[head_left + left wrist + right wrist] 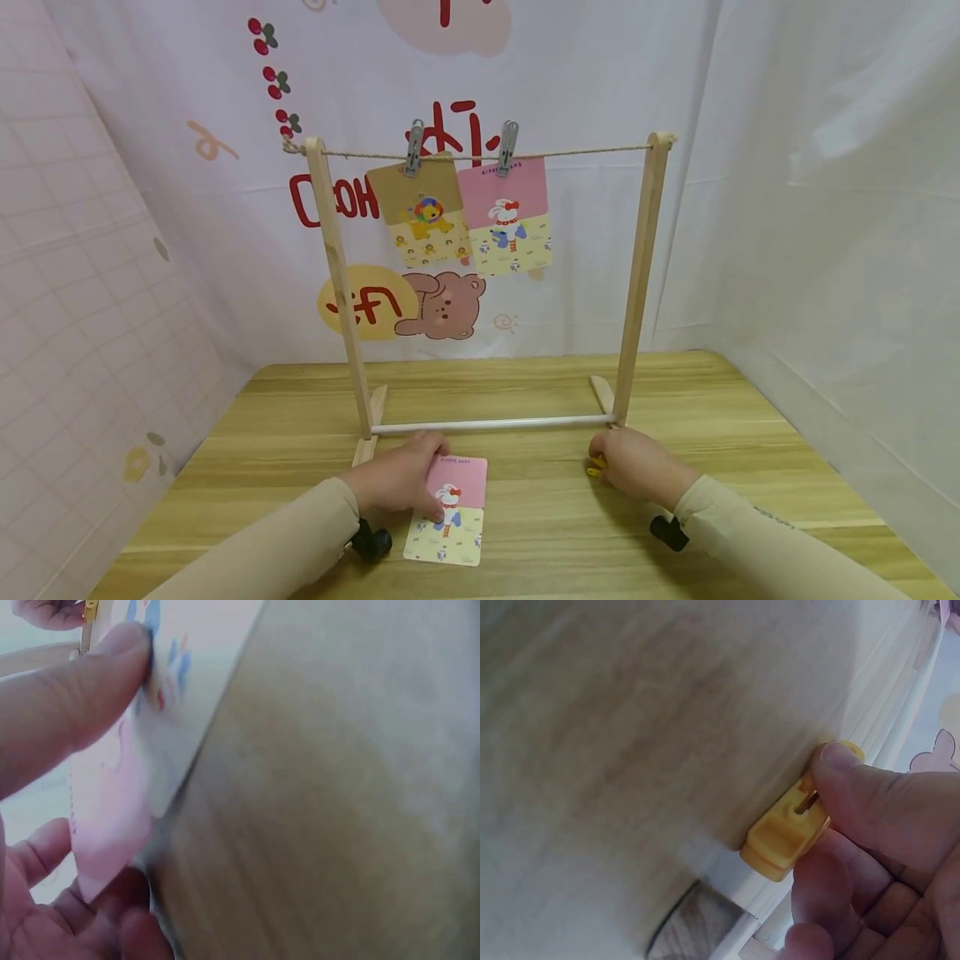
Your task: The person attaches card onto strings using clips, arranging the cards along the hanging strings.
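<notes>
My left hand (pixel 401 479) holds a pink and yellow card (pixel 468 533) with a white rabbit on it, close over the table. In the left wrist view the thumb (pixel 82 690) presses the card's printed face while the fingers sit at its pink end. Near the foot of the right post, my right hand (pixel 637 462) pinches a yellow clothespin (pixel 780 832) between thumb and forefinger, close to the tabletop. Two cards hang side by side from a string: a brown and yellow lion card (pixel 416 196) and another pink rabbit card (pixel 498 190), each under a grey clothespin (pixel 414 150).
A wooden frame stands on the table (pixel 540 533), with an upright post (pixel 642 275) on each side and a string (pixel 592 152) tied between their tops. A white rod (pixel 495 423) joins the posts low down. Behind hangs a white printed cloth (pixel 585 317).
</notes>
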Action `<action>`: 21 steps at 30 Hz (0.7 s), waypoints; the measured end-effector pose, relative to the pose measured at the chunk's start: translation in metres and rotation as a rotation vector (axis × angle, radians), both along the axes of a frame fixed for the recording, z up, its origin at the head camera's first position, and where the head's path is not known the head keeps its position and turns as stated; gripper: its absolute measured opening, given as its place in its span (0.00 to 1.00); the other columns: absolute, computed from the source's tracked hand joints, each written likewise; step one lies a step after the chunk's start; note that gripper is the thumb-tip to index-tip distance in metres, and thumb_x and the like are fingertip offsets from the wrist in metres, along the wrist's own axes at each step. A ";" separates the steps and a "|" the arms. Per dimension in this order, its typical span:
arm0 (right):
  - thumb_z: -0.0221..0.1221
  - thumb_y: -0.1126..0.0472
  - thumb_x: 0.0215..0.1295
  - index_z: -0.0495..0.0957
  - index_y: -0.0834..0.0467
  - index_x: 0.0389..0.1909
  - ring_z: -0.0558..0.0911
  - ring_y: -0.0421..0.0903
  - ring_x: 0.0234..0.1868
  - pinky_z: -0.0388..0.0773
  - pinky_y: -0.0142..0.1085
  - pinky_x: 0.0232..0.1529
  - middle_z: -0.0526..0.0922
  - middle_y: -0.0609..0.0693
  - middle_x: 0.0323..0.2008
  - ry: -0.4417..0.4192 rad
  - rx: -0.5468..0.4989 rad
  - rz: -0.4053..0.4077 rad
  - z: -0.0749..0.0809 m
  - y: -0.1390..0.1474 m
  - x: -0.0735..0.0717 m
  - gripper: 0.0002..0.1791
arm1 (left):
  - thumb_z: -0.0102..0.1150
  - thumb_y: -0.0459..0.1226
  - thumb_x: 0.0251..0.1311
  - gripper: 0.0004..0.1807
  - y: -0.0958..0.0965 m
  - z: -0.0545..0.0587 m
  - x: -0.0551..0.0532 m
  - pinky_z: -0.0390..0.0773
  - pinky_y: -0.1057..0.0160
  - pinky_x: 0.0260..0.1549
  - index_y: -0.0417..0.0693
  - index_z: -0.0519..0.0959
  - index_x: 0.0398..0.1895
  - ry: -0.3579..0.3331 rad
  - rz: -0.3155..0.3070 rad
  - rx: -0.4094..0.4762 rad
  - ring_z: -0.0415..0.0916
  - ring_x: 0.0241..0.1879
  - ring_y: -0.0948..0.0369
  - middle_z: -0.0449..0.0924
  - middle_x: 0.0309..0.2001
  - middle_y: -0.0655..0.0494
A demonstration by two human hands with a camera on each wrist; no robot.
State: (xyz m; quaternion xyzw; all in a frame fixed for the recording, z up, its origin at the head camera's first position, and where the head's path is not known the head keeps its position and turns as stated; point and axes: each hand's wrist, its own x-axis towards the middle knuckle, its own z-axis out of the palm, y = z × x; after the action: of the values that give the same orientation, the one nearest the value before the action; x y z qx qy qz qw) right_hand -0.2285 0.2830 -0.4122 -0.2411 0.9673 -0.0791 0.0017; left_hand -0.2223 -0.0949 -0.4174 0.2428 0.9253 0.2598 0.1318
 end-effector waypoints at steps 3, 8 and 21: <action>0.77 0.66 0.53 0.84 0.54 0.33 0.78 0.39 0.31 0.81 0.40 0.37 0.83 0.43 0.29 0.009 -0.005 0.004 -0.001 0.000 0.000 0.11 | 0.88 0.43 0.41 0.46 0.001 -0.001 0.001 0.77 0.51 0.58 0.46 0.70 0.62 -0.022 0.013 0.046 0.74 0.51 0.57 0.71 0.57 0.51; 0.77 0.66 0.53 0.84 0.54 0.33 0.79 0.39 0.32 0.81 0.40 0.38 0.84 0.43 0.29 0.014 -0.004 0.011 -0.002 0.001 -0.001 0.11 | 0.86 0.41 0.46 0.40 0.003 -0.005 -0.001 0.75 0.45 0.62 0.50 0.73 0.62 -0.051 0.024 0.132 0.74 0.56 0.54 0.72 0.61 0.50; 0.77 0.66 0.54 0.85 0.56 0.34 0.81 0.40 0.33 0.83 0.42 0.40 0.85 0.45 0.31 0.002 -0.003 -0.005 -0.003 0.001 -0.002 0.11 | 0.79 0.39 0.57 0.18 0.005 -0.006 -0.004 0.73 0.65 0.37 0.60 0.81 0.47 -0.071 0.049 0.249 0.73 0.41 0.59 0.79 0.44 0.59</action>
State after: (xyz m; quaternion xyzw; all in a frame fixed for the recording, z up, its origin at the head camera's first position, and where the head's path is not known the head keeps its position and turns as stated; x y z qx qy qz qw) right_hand -0.2300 0.2835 -0.4153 -0.2388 0.9677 -0.0803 0.0002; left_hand -0.2267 -0.0897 -0.4234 0.2252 0.8864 0.3841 0.1267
